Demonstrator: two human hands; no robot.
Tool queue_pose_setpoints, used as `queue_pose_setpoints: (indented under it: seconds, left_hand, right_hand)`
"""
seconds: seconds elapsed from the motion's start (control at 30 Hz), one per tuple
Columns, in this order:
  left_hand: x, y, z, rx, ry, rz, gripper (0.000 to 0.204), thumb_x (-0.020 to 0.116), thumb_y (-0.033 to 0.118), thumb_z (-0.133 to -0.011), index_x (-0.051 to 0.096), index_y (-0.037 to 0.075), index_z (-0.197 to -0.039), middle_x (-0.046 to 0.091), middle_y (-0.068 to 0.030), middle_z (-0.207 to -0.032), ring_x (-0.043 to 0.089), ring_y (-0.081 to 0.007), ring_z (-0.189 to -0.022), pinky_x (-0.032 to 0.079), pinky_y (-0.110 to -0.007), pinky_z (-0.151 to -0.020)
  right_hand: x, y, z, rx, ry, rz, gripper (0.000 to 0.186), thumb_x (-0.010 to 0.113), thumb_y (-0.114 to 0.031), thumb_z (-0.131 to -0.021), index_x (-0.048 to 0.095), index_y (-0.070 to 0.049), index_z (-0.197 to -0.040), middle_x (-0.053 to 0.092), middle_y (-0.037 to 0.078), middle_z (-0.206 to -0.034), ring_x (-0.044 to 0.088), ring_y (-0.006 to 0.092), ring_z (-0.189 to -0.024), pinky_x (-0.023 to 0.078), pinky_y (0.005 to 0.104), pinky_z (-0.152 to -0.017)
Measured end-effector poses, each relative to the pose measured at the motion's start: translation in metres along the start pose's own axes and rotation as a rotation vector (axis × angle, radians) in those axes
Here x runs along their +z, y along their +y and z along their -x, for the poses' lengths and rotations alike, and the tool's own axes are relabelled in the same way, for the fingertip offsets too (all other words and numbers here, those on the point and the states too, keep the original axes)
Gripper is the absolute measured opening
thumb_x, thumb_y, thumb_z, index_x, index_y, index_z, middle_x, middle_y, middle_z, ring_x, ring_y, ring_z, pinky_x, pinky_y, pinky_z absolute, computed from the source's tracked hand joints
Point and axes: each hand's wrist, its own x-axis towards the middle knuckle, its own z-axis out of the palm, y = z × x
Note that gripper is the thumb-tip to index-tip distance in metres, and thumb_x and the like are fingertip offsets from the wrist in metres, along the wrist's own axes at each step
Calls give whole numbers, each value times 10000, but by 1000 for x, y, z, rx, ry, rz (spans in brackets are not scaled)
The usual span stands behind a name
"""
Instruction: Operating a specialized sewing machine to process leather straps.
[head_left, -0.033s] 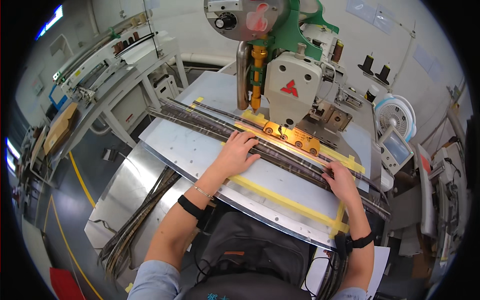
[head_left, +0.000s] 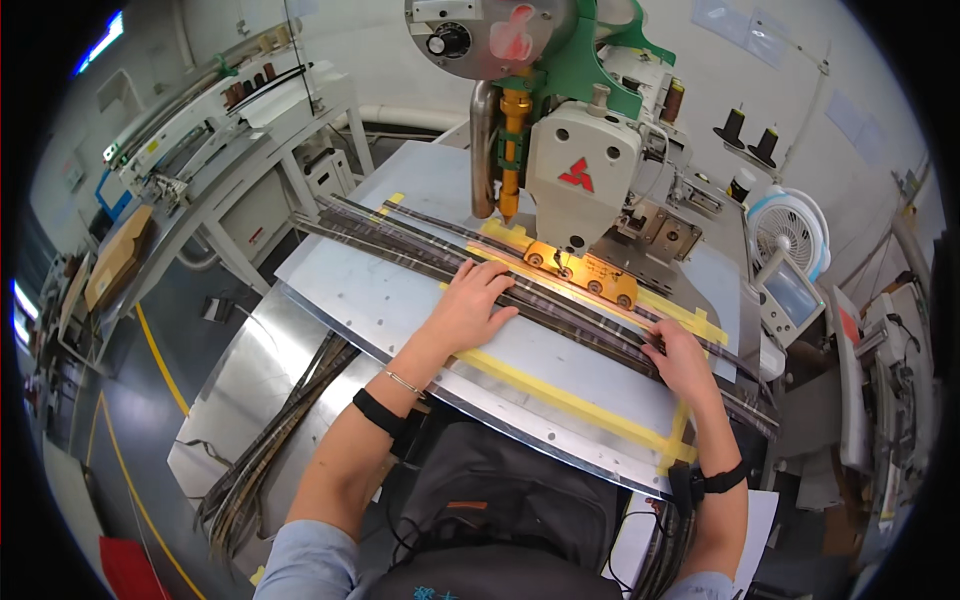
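Long dark striped strips (head_left: 383, 243) lie diagonally across a pale board (head_left: 355, 300) marked out with yellow tape (head_left: 560, 391). My left hand (head_left: 465, 313) rests on these strips with its fingers apart, left of a yellow guide block with small wheels (head_left: 580, 275). My right hand (head_left: 678, 355) has curled fingers closed on the strips, right of and nearer than the block. Above the block stands a white machine head (head_left: 583, 150), beside an orange vertical cylinder (head_left: 513, 150) and green bracket. Part of the strips under both hands is hidden by my fingers.
Bundled dark strips (head_left: 275, 430) lie on a lower metal surface at left. A dark bag (head_left: 500, 480) is against my front. A fan (head_left: 785, 240), a small screen (head_left: 790, 297) and thread cones (head_left: 750, 140) are at right. Another machine bench (head_left: 215, 155) stands at back left.
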Motion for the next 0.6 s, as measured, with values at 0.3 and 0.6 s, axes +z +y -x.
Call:
queue_pose_setpoints:
  seconds: [0.3,0.6]
  left_hand:
    - [7,-5,0,3,-132,-125,447,622,256,-875,521,24,-1244,484,-149,-1350,378,-293,-1327,254,-477,-1120]
    - [7,-7,2,-50,-122,-85,432,603,258,-885,523,30,-1243,475,-126,-1374,367,-278,-1338,232,-486,-1129]
  right_hand:
    - [-12,5,-27,-34,-123,147,288,705,-178,-800,594,-22,-1016,654,179,-930,617,369,-887,484,436,-744]
    - [7,-45,-21,-98,-115,-191,376,621,-89,-833,450,32,-1145,615,236,-972,618,357,-927,478,405,-822]
